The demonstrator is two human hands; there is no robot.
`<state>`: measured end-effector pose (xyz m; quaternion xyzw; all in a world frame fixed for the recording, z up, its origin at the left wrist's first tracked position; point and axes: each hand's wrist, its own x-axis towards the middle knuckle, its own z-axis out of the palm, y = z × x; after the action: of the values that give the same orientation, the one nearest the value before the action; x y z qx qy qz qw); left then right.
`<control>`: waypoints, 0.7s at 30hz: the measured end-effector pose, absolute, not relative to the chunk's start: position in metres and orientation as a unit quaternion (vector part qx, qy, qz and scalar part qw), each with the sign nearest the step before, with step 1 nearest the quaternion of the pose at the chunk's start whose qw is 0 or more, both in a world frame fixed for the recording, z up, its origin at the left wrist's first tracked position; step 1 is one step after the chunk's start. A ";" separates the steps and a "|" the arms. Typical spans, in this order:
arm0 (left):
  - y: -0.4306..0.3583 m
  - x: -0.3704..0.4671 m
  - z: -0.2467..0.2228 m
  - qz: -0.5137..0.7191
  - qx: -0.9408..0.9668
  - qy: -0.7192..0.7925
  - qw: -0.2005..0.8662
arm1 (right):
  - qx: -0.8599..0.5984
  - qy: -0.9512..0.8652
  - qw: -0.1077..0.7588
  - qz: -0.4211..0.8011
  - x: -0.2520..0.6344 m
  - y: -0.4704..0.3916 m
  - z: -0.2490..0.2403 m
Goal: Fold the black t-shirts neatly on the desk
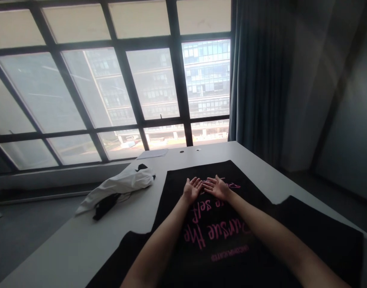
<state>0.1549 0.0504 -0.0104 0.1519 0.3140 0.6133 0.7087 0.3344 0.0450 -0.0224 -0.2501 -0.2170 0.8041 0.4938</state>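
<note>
A black T-shirt (228, 244) with pink lettering lies spread flat on the white table, its sleeves reaching out to the left and right near me. The lettering appears upside down from my side. My left hand (192, 189) is over the far half of the shirt, palm up, fingers spread and holding nothing. Close beside it on the right, my right hand (216, 188) is also palm up and open, its fingertips near those of the left. Whether the hands rest on the cloth or hover just above it, I cannot tell. Both forearms cover part of the print.
Left of the shirt, a crumpled white and black garment (123, 186) hangs over the edge of the white table (258, 176). Paper (153, 153) lies at the far end near two small round spots. Beyond stand large windows (153, 84) and a dark curtain (258, 88).
</note>
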 end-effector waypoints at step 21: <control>-0.059 0.139 -0.019 0.607 0.179 0.369 0.680 | -0.283 -0.229 0.489 0.793 0.356 -0.084 -0.032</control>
<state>0.1391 -0.0589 -0.0194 0.1792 0.3690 0.6073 0.6803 0.3561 -0.0843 -0.0322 -0.2826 -0.2286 0.7927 0.4894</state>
